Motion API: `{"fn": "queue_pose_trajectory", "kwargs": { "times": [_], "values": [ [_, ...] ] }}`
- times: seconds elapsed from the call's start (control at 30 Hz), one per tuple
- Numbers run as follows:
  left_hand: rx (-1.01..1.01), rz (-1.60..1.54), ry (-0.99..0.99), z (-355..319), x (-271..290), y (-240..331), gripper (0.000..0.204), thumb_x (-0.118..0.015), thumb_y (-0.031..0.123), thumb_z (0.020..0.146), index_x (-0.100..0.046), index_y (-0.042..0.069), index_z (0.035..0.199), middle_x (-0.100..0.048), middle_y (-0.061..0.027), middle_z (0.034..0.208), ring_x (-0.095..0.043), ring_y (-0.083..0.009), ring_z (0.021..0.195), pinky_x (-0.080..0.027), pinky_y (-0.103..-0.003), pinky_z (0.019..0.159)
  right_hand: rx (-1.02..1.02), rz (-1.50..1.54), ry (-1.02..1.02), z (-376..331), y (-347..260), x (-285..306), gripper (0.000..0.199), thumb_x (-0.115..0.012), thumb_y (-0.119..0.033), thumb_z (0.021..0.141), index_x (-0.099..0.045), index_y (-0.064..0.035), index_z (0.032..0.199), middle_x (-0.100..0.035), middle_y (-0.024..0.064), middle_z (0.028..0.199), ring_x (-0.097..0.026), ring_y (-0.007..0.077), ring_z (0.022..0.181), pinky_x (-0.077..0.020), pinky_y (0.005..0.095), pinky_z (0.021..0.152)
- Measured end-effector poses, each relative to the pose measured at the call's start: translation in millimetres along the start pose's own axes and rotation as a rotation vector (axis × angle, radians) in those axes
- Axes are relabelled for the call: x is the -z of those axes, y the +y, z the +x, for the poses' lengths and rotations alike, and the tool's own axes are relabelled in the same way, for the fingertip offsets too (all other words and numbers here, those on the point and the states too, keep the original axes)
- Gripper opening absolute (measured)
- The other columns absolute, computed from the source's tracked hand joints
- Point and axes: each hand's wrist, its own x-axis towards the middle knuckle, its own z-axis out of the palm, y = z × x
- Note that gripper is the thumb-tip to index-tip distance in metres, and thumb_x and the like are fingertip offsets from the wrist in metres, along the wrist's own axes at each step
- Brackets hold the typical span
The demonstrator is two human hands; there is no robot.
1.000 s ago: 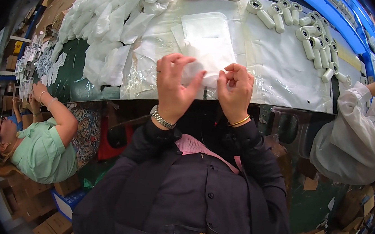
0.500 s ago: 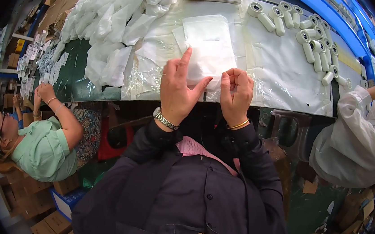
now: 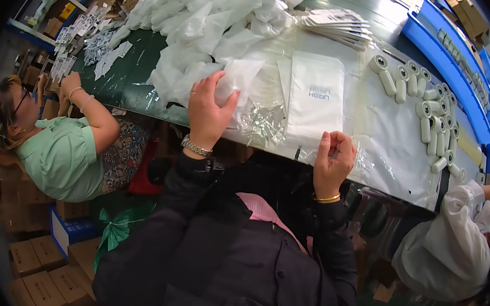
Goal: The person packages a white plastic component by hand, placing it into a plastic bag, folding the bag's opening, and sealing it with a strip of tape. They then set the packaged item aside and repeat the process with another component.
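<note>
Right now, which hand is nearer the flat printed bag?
Right: the right hand is beside the printed bag, at its near edge; the left hand is leftward, by the bag heap.

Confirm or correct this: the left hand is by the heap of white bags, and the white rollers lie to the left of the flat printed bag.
Wrong side: the head view shows the white rollers to the right of the flat printed bag. The left hand is by the heap of white bags, as stated.
</note>
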Motion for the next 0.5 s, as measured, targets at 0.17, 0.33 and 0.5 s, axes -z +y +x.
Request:
{"fn": "queue_pose_trajectory", "kwargs": {
  "times": [0.17,0.33,0.5],
  "values": [
    [-0.123,0.558,0.066,-6.4,21.7,-19.4,0.063,-0.085,0.033,0.092,-0.064,0.023,0.151,-0.058,-0.0209,0.146,-0.056,-0.0429,0.134,-0.040,-0.059,0.116,0.043,-0.069,-0.030,-1.6,3.4,2.7,0.012,-0.075,-0.011,0.103,-0.069,-0.0007,0.100,-0.063,0.0032,0.083,-0.055,0.0157,0.083,-0.0473,0.0303,0.074],
    [0.037,0.485,-0.060,2.6,28.4,-84.8,0.064,-0.080,0.035,0.096,-0.060,0.032,0.157,-0.043,-0.0284,0.160,-0.042,-0.0502,0.149,-0.029,-0.067,0.125,0.008,-0.041,-0.052,-2.4,1.4,2.1,0.012,-0.076,-0.011,0.102,-0.070,-0.0016,0.098,-0.064,0.0043,0.084,-0.056,0.0171,0.083,-0.0479,0.0315,0.075],
    [-0.094,0.373,-0.180,24.2,22.7,-120.3,0.060,-0.073,0.032,0.103,-0.057,0.030,0.160,-0.042,-0.0347,0.161,-0.038,-0.0535,0.153,-0.019,-0.065,0.132,0.051,-0.113,0.002,-1.7,0.5,2.6,0.011,-0.079,-0.011,0.098,-0.072,-0.0030,0.096,-0.068,0.0063,0.085,-0.060,0.0207,0.083,-0.0500,0.0347,0.076]
  ]
}}
